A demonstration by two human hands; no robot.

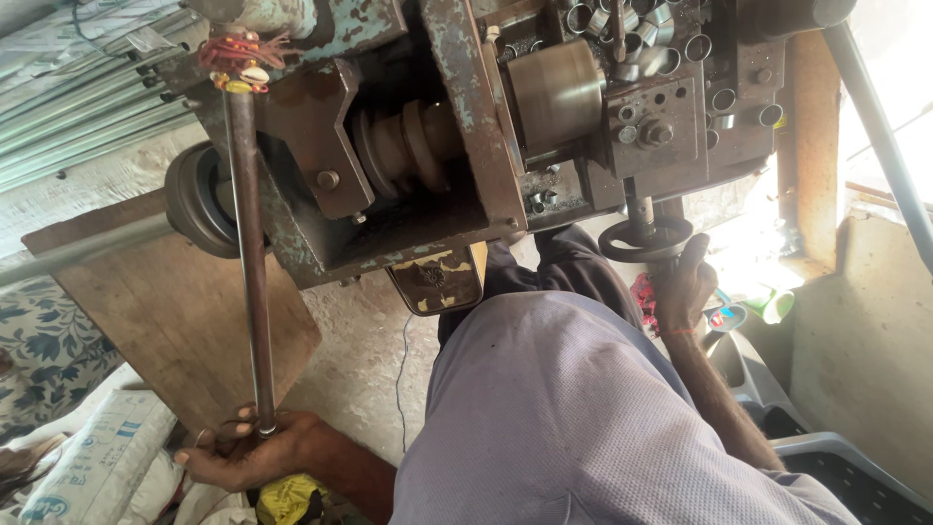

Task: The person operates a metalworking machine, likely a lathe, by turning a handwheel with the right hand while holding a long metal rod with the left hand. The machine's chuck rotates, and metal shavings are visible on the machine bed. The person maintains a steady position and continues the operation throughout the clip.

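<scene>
At far left, a patterned cloth point(39, 335) and white sacks point(92, 467) lie by the floor, with a wooden board point(170, 311) leaning nearer the machine. Just right of that, the left hand point(248, 452) is closed around the lower end of a long steel rod point(251, 262), which runs up to the lathe point(408, 146), where red thread point(243, 53) is tied about its top. Further right sit the stepped pulley point(403, 146) and the smooth chuck point(556, 92), with cut metal rings point(646, 29) heaped beyond. Below them the right hand point(680, 287) wraps its fingers over the rim of a small black handwheel point(644, 238). The person's grey-clad body point(573, 418) fills the space between both arms. By my reading, the rod is being steadied as feed stock while the wheel sets the tool; whatever follows would call for a firm hold at the rod's end and a slow turn of the wheel. Both hands are full, well apart, rod left and wheel right.
</scene>
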